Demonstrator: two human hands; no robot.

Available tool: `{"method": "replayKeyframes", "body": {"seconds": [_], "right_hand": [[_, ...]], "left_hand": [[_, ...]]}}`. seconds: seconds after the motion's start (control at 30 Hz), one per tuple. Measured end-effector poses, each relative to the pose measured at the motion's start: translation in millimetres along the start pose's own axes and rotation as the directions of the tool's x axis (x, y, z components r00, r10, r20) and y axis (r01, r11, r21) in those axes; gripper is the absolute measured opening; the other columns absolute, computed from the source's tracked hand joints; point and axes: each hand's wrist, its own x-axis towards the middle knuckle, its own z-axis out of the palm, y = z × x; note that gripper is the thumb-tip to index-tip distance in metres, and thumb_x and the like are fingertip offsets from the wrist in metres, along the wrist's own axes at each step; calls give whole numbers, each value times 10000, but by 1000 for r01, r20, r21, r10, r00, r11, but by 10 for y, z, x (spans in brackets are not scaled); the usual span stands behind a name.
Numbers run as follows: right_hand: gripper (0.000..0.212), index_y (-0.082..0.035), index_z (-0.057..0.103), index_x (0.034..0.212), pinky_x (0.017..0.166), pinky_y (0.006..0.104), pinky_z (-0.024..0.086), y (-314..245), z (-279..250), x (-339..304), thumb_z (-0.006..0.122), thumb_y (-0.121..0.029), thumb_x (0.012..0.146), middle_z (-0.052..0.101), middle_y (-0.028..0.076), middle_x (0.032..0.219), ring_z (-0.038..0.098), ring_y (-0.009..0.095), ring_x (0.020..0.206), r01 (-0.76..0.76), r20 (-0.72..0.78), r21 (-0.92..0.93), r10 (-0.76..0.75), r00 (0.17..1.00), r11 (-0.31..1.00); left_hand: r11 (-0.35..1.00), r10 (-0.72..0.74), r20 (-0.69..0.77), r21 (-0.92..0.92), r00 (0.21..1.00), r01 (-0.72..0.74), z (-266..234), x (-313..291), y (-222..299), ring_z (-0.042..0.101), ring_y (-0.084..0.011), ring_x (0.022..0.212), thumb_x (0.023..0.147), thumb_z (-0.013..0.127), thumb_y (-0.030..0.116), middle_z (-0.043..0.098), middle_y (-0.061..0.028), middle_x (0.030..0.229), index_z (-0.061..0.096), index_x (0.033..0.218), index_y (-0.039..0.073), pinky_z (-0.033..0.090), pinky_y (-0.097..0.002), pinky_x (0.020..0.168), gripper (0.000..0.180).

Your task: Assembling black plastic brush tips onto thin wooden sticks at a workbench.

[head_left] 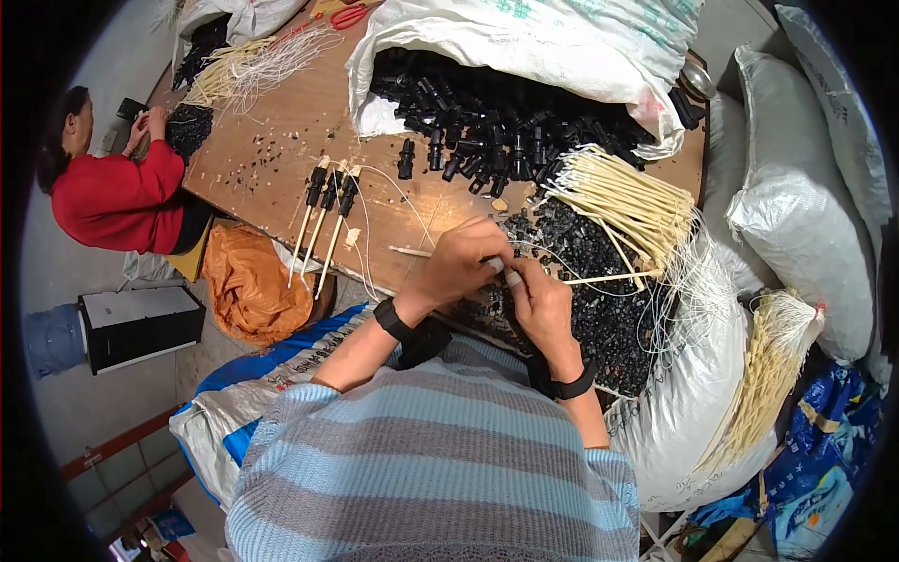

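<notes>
My left hand (468,258) is closed in a pinch at the table's near edge. A thin cream stick (410,252) with a pale tip juts out to the left from under it. Fingertip to fingertip with it, my right hand (543,304) is also closed; what it pinches is hidden by the fingers. Another cream stick (604,278) reaches from beside the right fingers toward a bundle of cream sticks (623,201) with white strings. Both hands are over a heap of small black pieces (599,318). Left of them lie three cream sticks fitted with black tubular parts (330,192), strings trailing.
A white woven sack (524,42) spills black plastic fittings (487,122) over the brown table (281,178). Full white sacks (796,187) crowd the right. Another person in a red top (122,197) works at the far left, near an orange sack (253,281) and red scissors (348,16).
</notes>
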Motion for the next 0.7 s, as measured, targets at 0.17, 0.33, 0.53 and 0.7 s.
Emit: {"method": "replayKeyframes", "body": {"seconds": [0.17, 0.33, 0.53, 0.7], "right_hand": [[183, 19, 676, 1039, 630, 306, 504, 17, -35, -34, 617, -89, 903, 701, 161, 861, 691, 247, 714, -70, 100, 271, 44, 994, 960], [166, 11, 688, 1008, 612, 320, 498, 128, 40, -57, 626, -69, 877, 693, 162, 820, 673, 246, 679, -11, 108, 305, -23, 994, 952], [130, -45, 704, 927, 514, 295, 446, 136, 13, -78, 648, -105, 826, 604, 97, 609, 571, 156, 518, -268, -38, 188, 280, 959, 945], [94, -5, 682, 881, 513, 214, 315, 226, -10, -83, 638, -86, 862, 489, -67, 605, 392, 26, 566, -449, 6, 316, 472, 882, 836]], "left_hand": [[978, 52, -46, -200, 998, -60, -59, -93, 0, 594, -205, 766, 622, 605, -99, 605, -45, 769, 643, 750, 34, 470, -297, 668, 188], [943, -5, 63, -333, 998, 26, -97, -156, -58, 600, -183, 759, 650, 610, -75, 617, -35, 781, 660, 778, 36, 470, -286, 647, 177], [958, -253, -112, 106, 961, 265, -106, 47, -377, 621, -195, 760, 708, 601, -41, 637, -67, 837, 675, 979, 51, 487, -287, 652, 296], [954, -151, -60, 251, 987, 162, -65, 69, -688, 657, -204, 778, 667, 619, -75, 664, -106, 862, 658, 999, 52, 522, -294, 637, 357]]}}
